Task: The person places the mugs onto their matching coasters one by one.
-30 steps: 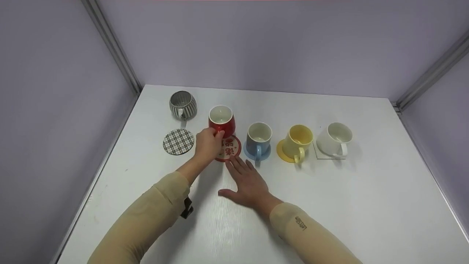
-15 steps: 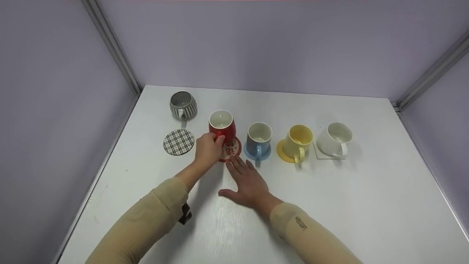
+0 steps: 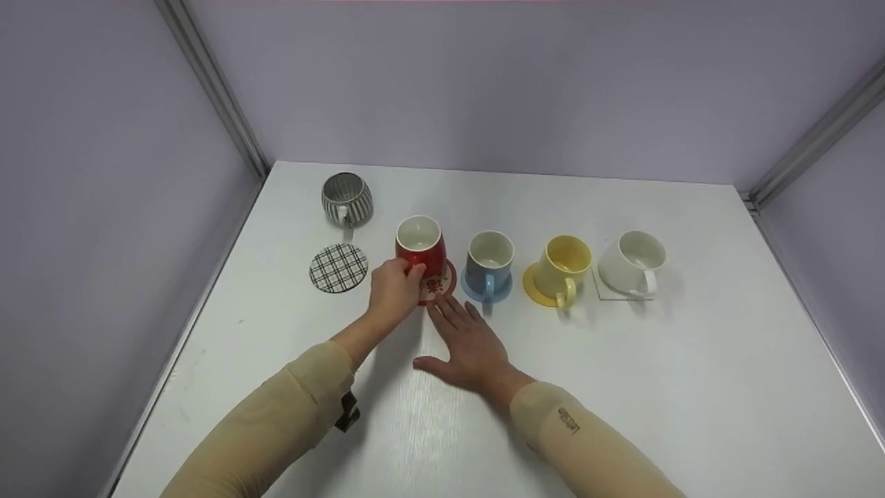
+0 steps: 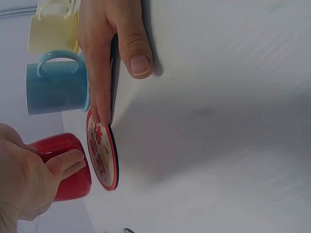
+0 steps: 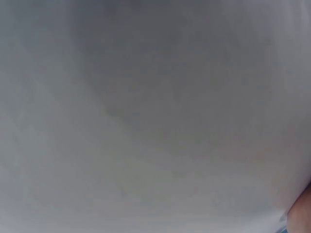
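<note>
My left hand (image 3: 394, 290) grips a red mug (image 3: 430, 259) with a white inside on its near side, where the handle is hidden by the fingers. The mug is upright over the rear part of a round red-rimmed coaster (image 4: 104, 155); I cannot tell whether it touches it. My right hand (image 3: 470, 346) lies with straight fingers on the table, its fingertips at the coaster's near edge. Just right of the red mug, a blue mug (image 3: 488, 266) sits on a blue coaster (image 3: 507, 289). The right wrist view shows mostly blurred table and a bit of hand.
On the white table (image 3: 705, 360), a yellow mug (image 3: 559, 273) sits on a yellow coaster (image 3: 532, 287), and a white mug (image 3: 626, 266) on a square coaster (image 3: 615, 296). A grey striped mug (image 3: 356, 207) stands behind a checked coaster (image 3: 339, 268) at the left. Walls enclose the back and sides.
My left hand has brought the red mug toward me, so it covers more of the red-rimmed coaster. The right hand has stayed in place.
</note>
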{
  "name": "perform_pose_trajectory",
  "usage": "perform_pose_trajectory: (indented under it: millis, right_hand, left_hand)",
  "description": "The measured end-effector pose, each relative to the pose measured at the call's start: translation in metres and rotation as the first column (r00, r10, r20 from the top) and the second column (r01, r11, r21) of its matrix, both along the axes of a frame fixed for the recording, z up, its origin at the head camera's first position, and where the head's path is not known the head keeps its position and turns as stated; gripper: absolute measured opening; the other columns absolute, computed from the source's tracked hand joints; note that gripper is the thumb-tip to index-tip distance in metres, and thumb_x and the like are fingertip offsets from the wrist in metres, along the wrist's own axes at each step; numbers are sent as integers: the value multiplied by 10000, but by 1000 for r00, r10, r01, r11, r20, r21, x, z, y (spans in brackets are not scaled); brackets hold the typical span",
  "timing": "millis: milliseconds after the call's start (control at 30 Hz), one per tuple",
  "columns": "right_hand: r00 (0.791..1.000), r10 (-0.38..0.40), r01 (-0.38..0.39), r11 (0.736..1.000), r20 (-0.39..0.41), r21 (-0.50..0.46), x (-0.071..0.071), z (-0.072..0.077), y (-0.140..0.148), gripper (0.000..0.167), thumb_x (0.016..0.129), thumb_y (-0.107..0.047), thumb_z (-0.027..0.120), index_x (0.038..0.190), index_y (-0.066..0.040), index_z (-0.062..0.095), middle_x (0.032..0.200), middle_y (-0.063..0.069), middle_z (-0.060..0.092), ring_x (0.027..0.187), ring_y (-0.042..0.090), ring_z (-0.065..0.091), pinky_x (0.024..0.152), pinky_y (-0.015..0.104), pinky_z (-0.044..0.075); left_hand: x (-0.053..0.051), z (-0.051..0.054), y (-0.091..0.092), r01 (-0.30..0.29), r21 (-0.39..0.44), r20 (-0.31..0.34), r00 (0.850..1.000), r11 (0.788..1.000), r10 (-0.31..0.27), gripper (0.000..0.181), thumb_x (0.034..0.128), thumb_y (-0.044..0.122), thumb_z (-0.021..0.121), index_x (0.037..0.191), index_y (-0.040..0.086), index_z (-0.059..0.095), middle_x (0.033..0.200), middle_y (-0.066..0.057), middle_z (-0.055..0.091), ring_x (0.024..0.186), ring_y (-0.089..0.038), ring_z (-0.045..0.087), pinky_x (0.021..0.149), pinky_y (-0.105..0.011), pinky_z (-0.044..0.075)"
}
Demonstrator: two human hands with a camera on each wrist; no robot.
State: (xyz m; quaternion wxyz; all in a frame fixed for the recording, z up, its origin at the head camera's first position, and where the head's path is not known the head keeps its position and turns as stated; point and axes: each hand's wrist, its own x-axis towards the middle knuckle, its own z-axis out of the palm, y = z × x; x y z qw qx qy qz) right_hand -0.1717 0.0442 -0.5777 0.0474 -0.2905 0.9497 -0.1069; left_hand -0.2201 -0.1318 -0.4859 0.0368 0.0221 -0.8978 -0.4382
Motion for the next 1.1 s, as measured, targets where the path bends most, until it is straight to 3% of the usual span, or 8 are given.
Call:
perform_pose_trajectory:
  millis: [333, 467, 700, 800, 1100]
  right_hand:
    - [1000, 1, -1, 1000, -8, -14, 0, -2, 1, 1007, 973, -840, 356, 1715, -199, 128, 1771, -4, 102, 1636, 187, 40, 1300, 485, 113]
    - [1000, 5, -5, 1000, -8, -15, 0, -2, 1, 1006, 972, -842, 351, 1715, -202, 124, 1769, -7, 104, 1634, 179, 40, 1298, 485, 114]
    - [1000, 11, -11, 999, -12, -40, -2, -3, 1, 998, 973, -827, 363, 1717, -205, 133, 1768, -8, 110, 1636, 181, 48, 1305, 483, 117]
    - [1000, 11, -11, 999, -12, -41, -2, -3, 1, 995, 972, -826, 366, 1718, -213, 123, 1767, -15, 102, 1635, 178, 46, 1303, 483, 114]
    - [1000, 7, -7, 999, -9, -37, -1, -2, 1, 996, 975, -826, 358, 1719, -204, 136, 1769, -7, 107, 1636, 186, 55, 1302, 492, 122]
  left_hand:
    - [5, -5, 2, 14, 34, 28, 1000, 999, -15, 255, 1076, 172, 638, 926, -15, 726, 949, -155, 767, 769, -210, 617, 634, -324, 522]
    - [7, -8, 3, 10, 24, 29, 1000, 1000, -10, 249, 1072, 165, 643, 924, -17, 727, 942, -162, 767, 771, -223, 643, 649, -350, 562]
    - [9, -12, 6, 12, -44, -63, 998, 999, -15, 270, 1044, 129, 663, 822, -19, 701, 874, -204, 754, 765, -291, 672, 694, -466, 587]
    - [10, -13, 6, 10, -37, -70, 997, 999, -12, 263, 1038, 124, 670, 822, -20, 706, 858, -200, 754, 754, -295, 671, 685, -472, 584]
    - [11, -16, 4, 1, -31, -33, 999, 1000, -2, 269, 1040, 131, 671, 807, 0, 704, 861, -178, 760, 748, -263, 653, 677, -441, 576]
